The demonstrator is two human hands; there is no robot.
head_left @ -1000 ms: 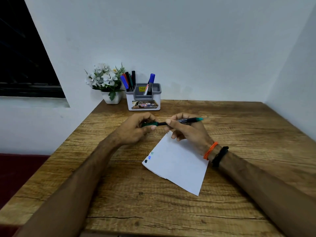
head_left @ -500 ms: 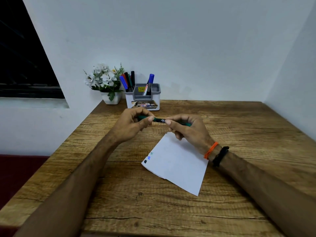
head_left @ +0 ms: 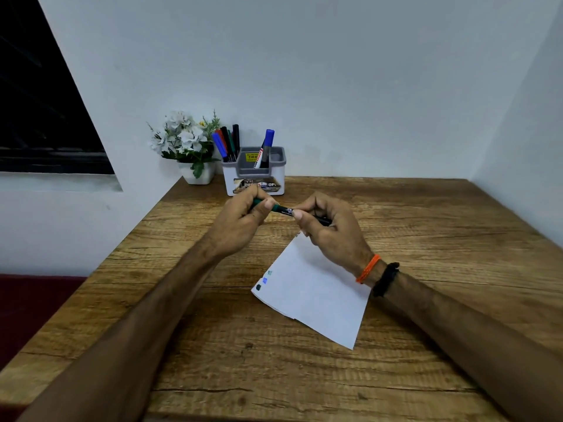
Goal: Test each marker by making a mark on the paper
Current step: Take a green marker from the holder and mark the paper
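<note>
Both hands hold one green marker (head_left: 285, 210) level above the table, just beyond the far corner of the white paper (head_left: 316, 292). My left hand (head_left: 243, 222) pinches its green cap end. My right hand (head_left: 330, 231) grips the black barrel; the rest of the barrel is hidden in the fist. The paper lies slanted on the wooden table (head_left: 304, 376) and carries three small marks (head_left: 264, 280) near its left corner. Several more markers (head_left: 227, 144) stand in the left part of a white-and-grey holder (head_left: 254, 176), and a blue-capped marker (head_left: 266, 147) leans in its right part.
A small white pot of white flowers (head_left: 189, 147) stands left of the holder against the wall. Walls close the table at the back and right. The table's left edge (head_left: 100, 263) drops to a dark red floor. Orange and black bands circle my right wrist (head_left: 377, 274).
The marker has slid leftward through my right hand, so its teal far end no longer sticks out. Both hands rose slightly toward the holder.
</note>
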